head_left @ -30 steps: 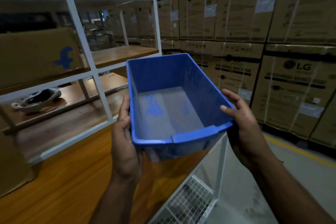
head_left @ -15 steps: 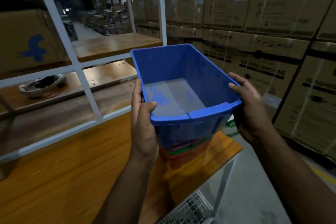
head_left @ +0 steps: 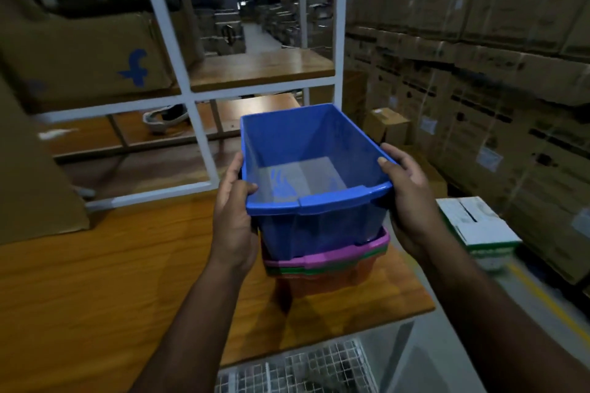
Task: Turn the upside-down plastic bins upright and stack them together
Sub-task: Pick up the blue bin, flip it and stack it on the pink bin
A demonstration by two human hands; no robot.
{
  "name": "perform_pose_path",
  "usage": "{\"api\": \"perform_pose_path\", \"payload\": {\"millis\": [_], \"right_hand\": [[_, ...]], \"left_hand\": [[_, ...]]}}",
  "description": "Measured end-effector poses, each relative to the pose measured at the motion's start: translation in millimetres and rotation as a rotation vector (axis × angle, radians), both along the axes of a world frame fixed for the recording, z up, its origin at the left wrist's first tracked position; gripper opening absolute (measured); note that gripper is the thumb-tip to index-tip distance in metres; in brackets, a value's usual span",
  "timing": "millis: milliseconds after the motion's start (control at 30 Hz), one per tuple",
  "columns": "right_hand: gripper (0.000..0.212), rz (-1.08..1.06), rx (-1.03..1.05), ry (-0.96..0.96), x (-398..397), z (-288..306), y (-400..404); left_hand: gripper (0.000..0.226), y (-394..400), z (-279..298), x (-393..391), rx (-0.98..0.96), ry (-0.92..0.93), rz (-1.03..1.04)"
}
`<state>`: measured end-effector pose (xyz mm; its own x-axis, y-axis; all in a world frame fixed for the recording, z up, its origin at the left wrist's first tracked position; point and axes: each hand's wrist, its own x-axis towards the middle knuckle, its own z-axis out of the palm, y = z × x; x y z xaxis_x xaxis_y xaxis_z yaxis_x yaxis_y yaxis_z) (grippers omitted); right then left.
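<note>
A blue plastic bin (head_left: 316, 226) is upright, its open side up, and its lower part sits inside a stack of nested bins (head_left: 329, 268) with pink, green and orange rims showing. The stack stands on the wooden table (head_left: 111, 290) near its right edge. My left hand (head_left: 234, 214) grips the blue bin's left wall, thumb over the rim. My right hand (head_left: 412, 204) holds its right wall, thumb on the rim. The blue bin's inside is dusty, with finger marks on its floor.
A white metal shelf frame (head_left: 198, 137) rises behind the table, with a cardboard box (head_left: 86, 64) on its shelf. Stacked cartons (head_left: 479, 57) wall off the right side. A white and green box (head_left: 475, 230) sits lower right. A wire mesh basket (head_left: 303, 367) lies below the table edge.
Both hands have brought the blue bin down from mid-air; its base now sits inside the coloured stack, which has come into full view.
</note>
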<state>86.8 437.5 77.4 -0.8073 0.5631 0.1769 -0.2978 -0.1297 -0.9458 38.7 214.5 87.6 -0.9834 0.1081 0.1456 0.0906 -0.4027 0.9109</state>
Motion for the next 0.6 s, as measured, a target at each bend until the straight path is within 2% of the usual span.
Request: {"api": "perform_pose_path", "payload": {"millis": [233, 433, 500, 600], "right_hand": [[0.037, 0.037, 0.007, -0.046, 4.5, -8.9, 13.7], [0.050, 0.096, 0.245, -0.277, 13.3, -47.1, 19.9], [0.053, 0.098, 0.379, -0.318, 15.1, -60.7, 17.3], [0.055, 0.013, 0.682, -0.303, 18.1, -72.7, 11.6]], "left_hand": [[0.050, 17.3, -8.9, -0.3, -0.079, -0.020, 0.038], [0.045, 18.6, -50.7, 0.0, -0.154, -0.086, 0.042], [0.045, 18.3, -61.8, 1.1, -0.283, -0.076, 0.070], [0.054, 20.1, -72.7, 6.6, -0.718, 0.054, 0.159]]}}
